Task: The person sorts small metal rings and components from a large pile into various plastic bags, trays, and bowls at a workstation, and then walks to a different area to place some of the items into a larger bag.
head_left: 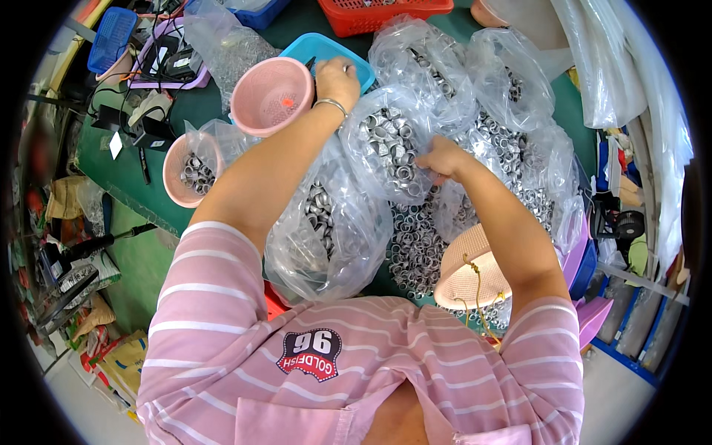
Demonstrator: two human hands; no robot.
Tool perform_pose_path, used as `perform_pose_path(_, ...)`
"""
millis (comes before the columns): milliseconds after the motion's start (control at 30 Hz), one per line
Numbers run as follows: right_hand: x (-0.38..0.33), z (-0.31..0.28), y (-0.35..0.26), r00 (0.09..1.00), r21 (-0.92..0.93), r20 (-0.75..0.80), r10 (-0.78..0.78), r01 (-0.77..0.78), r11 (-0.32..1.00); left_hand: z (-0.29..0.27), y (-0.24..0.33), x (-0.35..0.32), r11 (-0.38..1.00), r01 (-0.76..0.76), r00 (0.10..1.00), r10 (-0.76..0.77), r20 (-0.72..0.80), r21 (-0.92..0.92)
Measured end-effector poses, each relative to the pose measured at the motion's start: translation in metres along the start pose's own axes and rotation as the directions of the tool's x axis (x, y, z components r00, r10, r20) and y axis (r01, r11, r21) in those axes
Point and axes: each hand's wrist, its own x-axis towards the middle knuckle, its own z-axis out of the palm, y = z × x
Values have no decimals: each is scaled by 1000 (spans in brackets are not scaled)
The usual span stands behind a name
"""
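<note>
My left hand (337, 81) is over the blue plastic basket (362, 62) at the far side, its fingers curled inward. What they hold, if anything, is hidden. Right beside that wrist stands a pink plastic basket (256, 93) with a small orange-red piece at its bottom. Nearer the middle, my right hand (445, 159) is closed at the edge of a clear plastic bag (354, 119), which is opened wide. Inside it lie many silvery metal rings (389, 137). Loose metal rings (415, 248) are heaped on the table below this hand.
More clear bags of rings (512, 85) crowd the right side, and another bag (319, 252) lies near my body. A small pink basket of metal pieces (191, 167) is at left. A cream basket (460, 271) tilts beneath my right forearm. A red crate (378, 15) stands far back.
</note>
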Motion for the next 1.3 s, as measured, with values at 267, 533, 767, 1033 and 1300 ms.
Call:
perform_pose_path(267,-14,-22,1,990,291,-127,-65,100,951,-56,54,-39,862,-505,766,475,434,-52)
perform_pose_path(533,-35,-35,-55,872,310,-366,-326,444,841,-85,42,-21,942,-116,814,-91,573,314)
perform_pose_path(767,-12,-34,-46,782,122,-532,-324,450,885,-91,29,-12,986,-61,926,-2,378,153)
perform_pose_path(1033,-46,-60,-28,879,470,-350,-325,465,750,-72,22,-3,1000,-13,914,14,405,-5)
perform_pose_path(1300,-237,-97,114,710,182,-690,-140,358,916,-109,97,-100,918,-254,861,357,362,-304)
